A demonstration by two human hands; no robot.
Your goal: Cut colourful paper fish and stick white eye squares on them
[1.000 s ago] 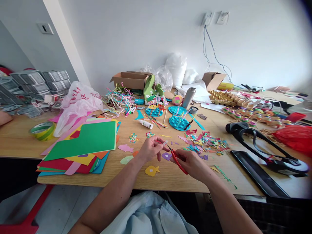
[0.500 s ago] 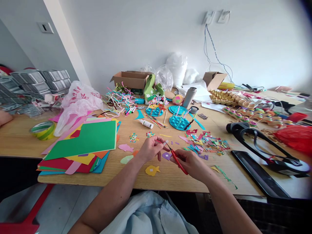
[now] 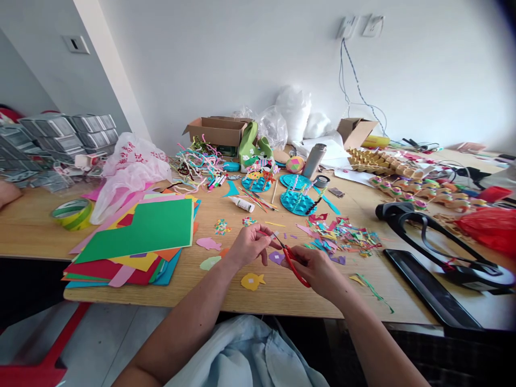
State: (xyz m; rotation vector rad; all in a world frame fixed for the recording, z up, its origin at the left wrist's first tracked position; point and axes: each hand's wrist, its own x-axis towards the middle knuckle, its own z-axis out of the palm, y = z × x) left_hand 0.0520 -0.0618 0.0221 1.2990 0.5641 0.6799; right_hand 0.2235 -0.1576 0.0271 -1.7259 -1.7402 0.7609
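Note:
My right hand [image 3: 314,266] grips red-handled scissors [image 3: 297,273], their blades pointing up and left. Between the fingertips of my left hand [image 3: 252,244] is a small whitish piece [image 3: 275,235], close to the scissor tips; its exact kind is too small to make out. Just below lies a purple paper fish [image 3: 276,258], partly behind my fingers. A yellow paper fish [image 3: 252,281] with a pale square on it rests near the table edge. Left of my left hand are a pink paper fish [image 3: 208,244] and a light green paper cutout [image 3: 210,263].
Stacked coloured paper [image 3: 161,226] and tape [image 3: 72,214] lie left. A glue bottle [image 3: 242,204], blue egg-carton crafts [image 3: 297,201] and a steel flask [image 3: 315,160] stand beyond my hands. Paper scraps [image 3: 342,236], a black tray [image 3: 431,290] and a headset [image 3: 435,242] are right.
The scissors' handles have spread a little in my right hand. My left hand stays almost in place with the whitish piece. The view has shifted slightly.

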